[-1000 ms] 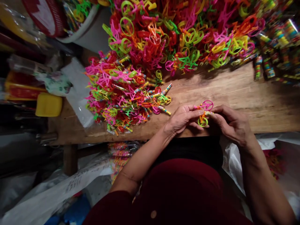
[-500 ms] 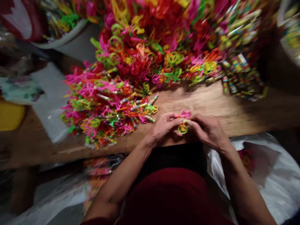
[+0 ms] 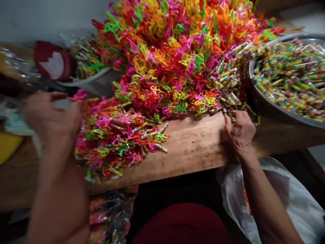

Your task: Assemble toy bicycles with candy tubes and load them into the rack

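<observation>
My left hand [image 3: 54, 122], smeared by motion, is at the left end of a heap of brightly coloured plastic toys with small striped tubes [image 3: 111, 128]. Between its thumb and index finger is a pink plastic toy [image 3: 79, 95]. Over on the right, my right hand [image 3: 240, 130] rests low on the wooden table with its fingers closed at the edge of a loose pile of striped wrapped tubes [image 3: 232, 98]. One striped tube [image 3: 225, 112] shows at its fingertips; the rest of its grip is hidden.
A large mound of coloured plastic toys [image 3: 167, 61] rises behind. To the right stands a wide metal basin [image 3: 256, 89] of wrapped tubes; a grey bucket [image 3: 101, 81] is behind left. A white plastic bag [image 3: 284, 193] hangs below the table edge [image 3: 162, 178].
My hands have parted from the table's middle, where they held small plastic pieces together. The left went to the heap's left end, the right to the striped tubes. The view has shifted.
</observation>
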